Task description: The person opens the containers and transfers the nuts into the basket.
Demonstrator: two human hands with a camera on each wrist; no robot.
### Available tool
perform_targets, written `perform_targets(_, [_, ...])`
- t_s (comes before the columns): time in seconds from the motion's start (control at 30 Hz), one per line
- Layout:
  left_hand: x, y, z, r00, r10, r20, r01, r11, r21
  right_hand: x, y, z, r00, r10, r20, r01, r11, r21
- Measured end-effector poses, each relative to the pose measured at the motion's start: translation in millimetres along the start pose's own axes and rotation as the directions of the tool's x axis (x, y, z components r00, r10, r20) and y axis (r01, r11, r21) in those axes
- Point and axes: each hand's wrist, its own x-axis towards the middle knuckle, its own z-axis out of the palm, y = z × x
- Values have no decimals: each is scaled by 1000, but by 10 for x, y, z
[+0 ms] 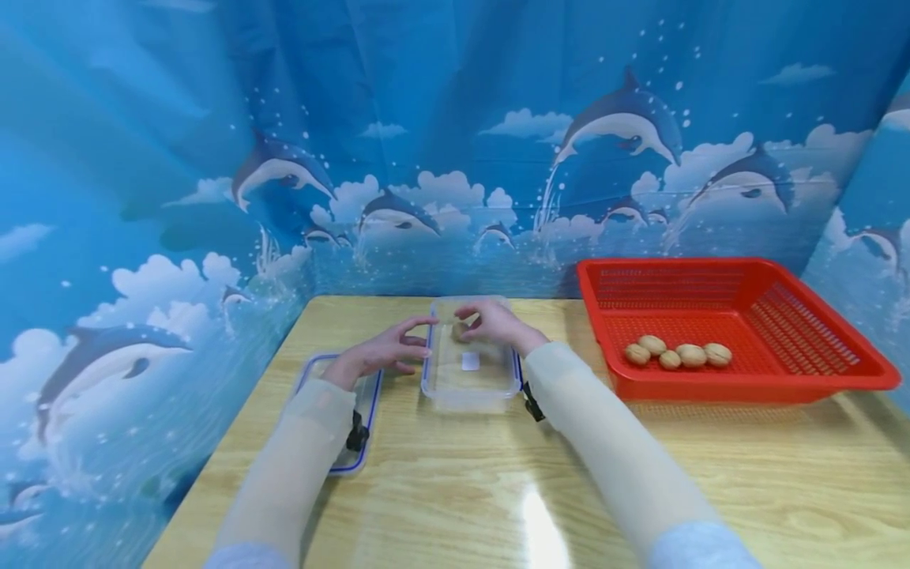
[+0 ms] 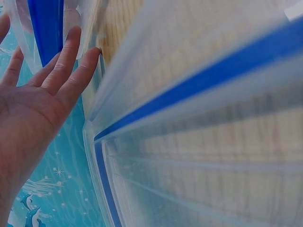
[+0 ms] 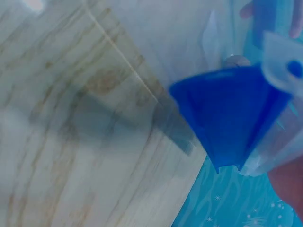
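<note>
My right hand (image 1: 494, 322) reaches over a clear plastic food container (image 1: 469, 393) at the back of the table. Its thumb and fingers pinch a walnut (image 1: 460, 333) inside the container's outline. The right wrist view shows a blue clip (image 3: 232, 118) on the container wall, with part of the right hand (image 3: 289, 187) behind the clear plastic. Fingers spread, my left hand (image 1: 384, 350) is beside the container's left edge, fingertips close to the rim. In the left wrist view this hand (image 2: 42, 101) appears palm-side with straight fingers and holds nothing.
A blue-edged clear plastic piece (image 1: 348, 469), like a lid or second container, lies under my left forearm. On the right stands a red plastic basket (image 1: 753, 386) with several walnuts (image 1: 690, 356). A dolphin-print curtain (image 1: 455, 142) hangs behind the wooden table (image 1: 455, 490).
</note>
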Motion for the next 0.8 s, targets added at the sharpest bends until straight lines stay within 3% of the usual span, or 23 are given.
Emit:
perform_targets(0.4, [-4,4,-7,1000,-5,-4,5,1000,-15,48,33,74,1000,23,10,-20,977,-214])
perform_targets(0.8, [-10,8,-12,1000,10,14,-10,1000,3,-39,-43,106,989,38,141,-5,974,-226])
